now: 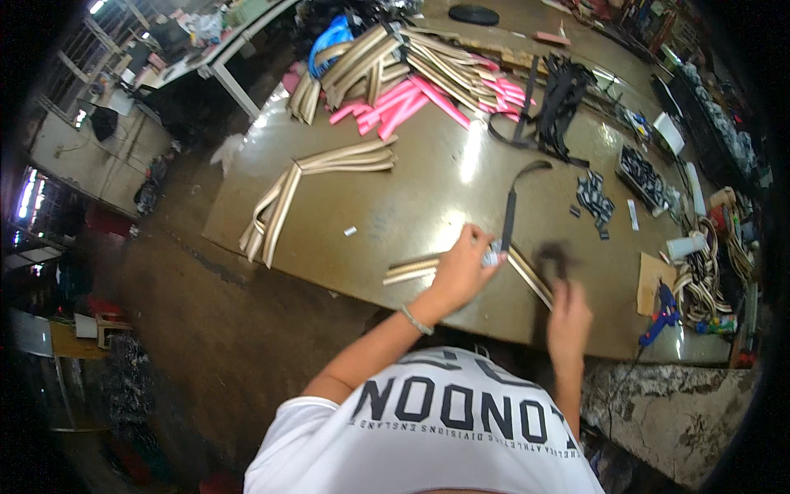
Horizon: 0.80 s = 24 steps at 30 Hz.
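Observation:
My left hand point(462, 270) is closed in a pinch on a gold-and-cream striped strap point(531, 278), where a small pale piece point(492, 253) and a black strap point(509, 216) meet it. The striped strap's other part point(411, 270) sticks out left of that hand, lying on the table. My right hand point(569, 317) grips a dark hammer-like tool point(559, 257), smeared by motion, just right of the striped strap. A folded bundle of similar striped straps point(288, 188) rests on the table to the left.
Piled striped straps point(370, 66) and pink strips point(411, 107) lie at the back of the table point(329, 235). Black straps point(561, 107), small black pieces point(594, 202) and a filled tray point(644, 179) sit right. A blue glue gun point(661, 317) lies near the right edge.

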Motion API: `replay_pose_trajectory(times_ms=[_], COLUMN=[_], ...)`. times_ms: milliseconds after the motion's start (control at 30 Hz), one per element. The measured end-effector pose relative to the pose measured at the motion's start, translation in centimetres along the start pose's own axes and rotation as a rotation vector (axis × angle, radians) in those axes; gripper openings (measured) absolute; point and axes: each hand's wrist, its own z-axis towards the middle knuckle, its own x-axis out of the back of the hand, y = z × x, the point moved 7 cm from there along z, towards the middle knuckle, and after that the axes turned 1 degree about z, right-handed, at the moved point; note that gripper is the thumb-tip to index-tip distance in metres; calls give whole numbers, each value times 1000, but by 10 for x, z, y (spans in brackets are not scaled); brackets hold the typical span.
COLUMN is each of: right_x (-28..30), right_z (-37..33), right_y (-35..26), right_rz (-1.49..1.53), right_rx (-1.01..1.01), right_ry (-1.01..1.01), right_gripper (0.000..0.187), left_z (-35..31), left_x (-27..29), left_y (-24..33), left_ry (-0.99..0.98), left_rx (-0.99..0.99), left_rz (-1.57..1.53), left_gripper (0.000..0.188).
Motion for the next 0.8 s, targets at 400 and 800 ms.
replay_pose_trajectory(times_ms=[400, 800], right_x=[78, 79], right_z=[5, 7], right_y=[128, 115], right_rz=[-728, -678], right_rx=[-118, -56], right_ry=[506, 550], right_gripper=[40, 35], left_z=[29, 273], left_x=[40, 282], left_y=[26, -16], left_ry=[-200, 587], left_rx=[22, -247], left_rz=[-32, 492], left_gripper=[20, 38])
